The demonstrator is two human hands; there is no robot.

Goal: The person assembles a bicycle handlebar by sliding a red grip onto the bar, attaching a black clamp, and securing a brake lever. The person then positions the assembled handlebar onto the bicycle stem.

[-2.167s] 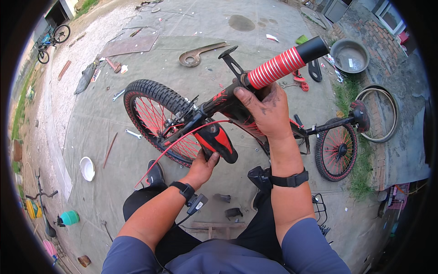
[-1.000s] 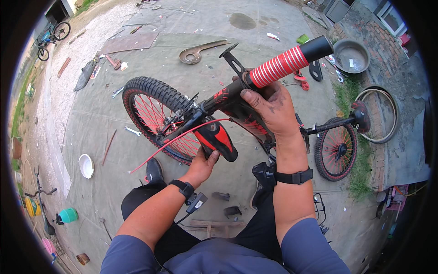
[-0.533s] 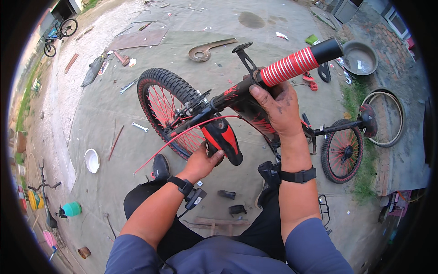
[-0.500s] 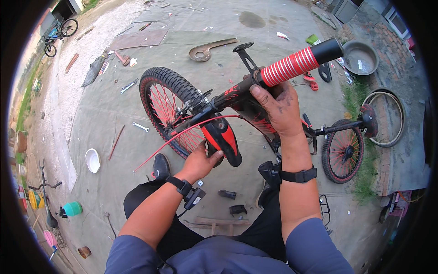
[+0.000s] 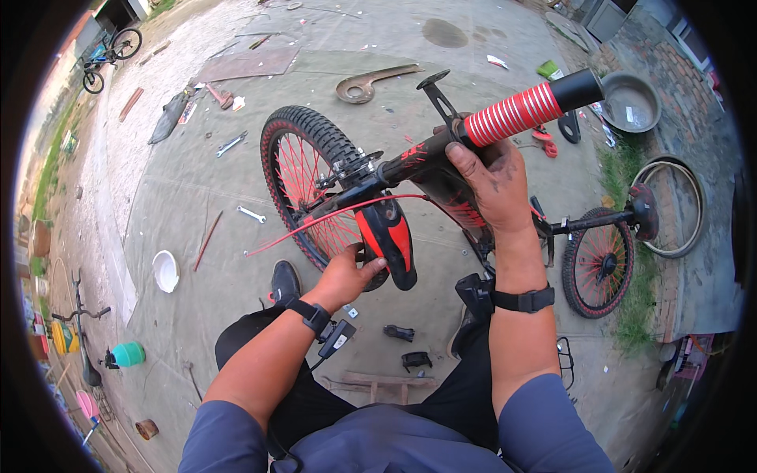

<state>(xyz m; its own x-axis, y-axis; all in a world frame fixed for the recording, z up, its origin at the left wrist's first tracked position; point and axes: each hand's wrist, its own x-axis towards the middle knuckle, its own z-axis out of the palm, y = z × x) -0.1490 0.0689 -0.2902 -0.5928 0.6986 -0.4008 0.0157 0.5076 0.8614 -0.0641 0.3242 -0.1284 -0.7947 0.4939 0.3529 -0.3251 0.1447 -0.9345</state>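
Observation:
A black and red bicycle leans across in front of me, its front wheel [image 5: 270, 162] with red spokes and knobby tyre to the left. My left hand [image 5: 347, 276] is closed on the lower end of a red and black mudguard [image 5: 398, 236] beside that wheel, thumb on its edge. My right hand [image 5: 498, 189] wraps round the black bicycle frame [image 5: 441, 185], just under a red and white ringed steerer tube [image 5: 512, 116] with a black end. A thin red cable [image 5: 331, 211] runs loose past the mudguard. The palm-side grip of the right hand is partly hidden.
The rear wheel [image 5: 598, 264] and saddle [image 5: 644, 213] are at right. Wrenches [image 5: 251, 214], a white bowl [image 5: 165, 272] and a curved chain guard [image 5: 359, 91] lie on the ground mat. Small black parts [image 5: 399, 333] sit between my feet. A grey basin [image 5: 631, 102] stands far right.
The whole view has shifted slightly, so things sit a little further right. The front wheel has turned slightly and moved right. Both hands keep their holds on mudguard and frame.

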